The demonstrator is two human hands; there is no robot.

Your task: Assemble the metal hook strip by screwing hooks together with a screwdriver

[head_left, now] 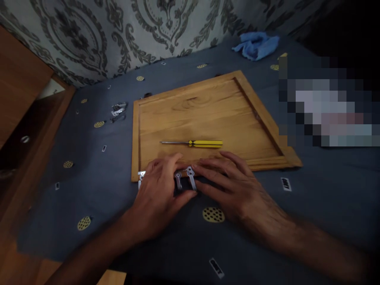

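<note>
cloth (175, 253), dark blue and printed with yellow dotted ovals, fills the near part of what i see through the head camera, and both my forearms come in over it from the bottom corners. my left hand (157, 184) is bent over the near edge of the panel, its thumb stretched inward; my right hand (237, 188) comes from the other side, fingers spread and slightly curled, their tips right by the metal brackets (190, 177). i cannot tell whether either hand grips a bracket or only rests against it. two brackets sit between my hands at the panel's near edge, and another shiny metal piece (141, 174) shows at the near left corner, partly behind my left hand.

just beyond my fingers, a yellow-handled screwdriver (206, 143) lies flat on the wooden panel (196, 114), its shaft pointing left. the panel has a raised frame and lies on the cloth. off its left side i see a small cluster of metal parts (118, 111). farther back, a crumpled blue rag (257, 45) lies near the patterned backdrop (169, 23).
</note>
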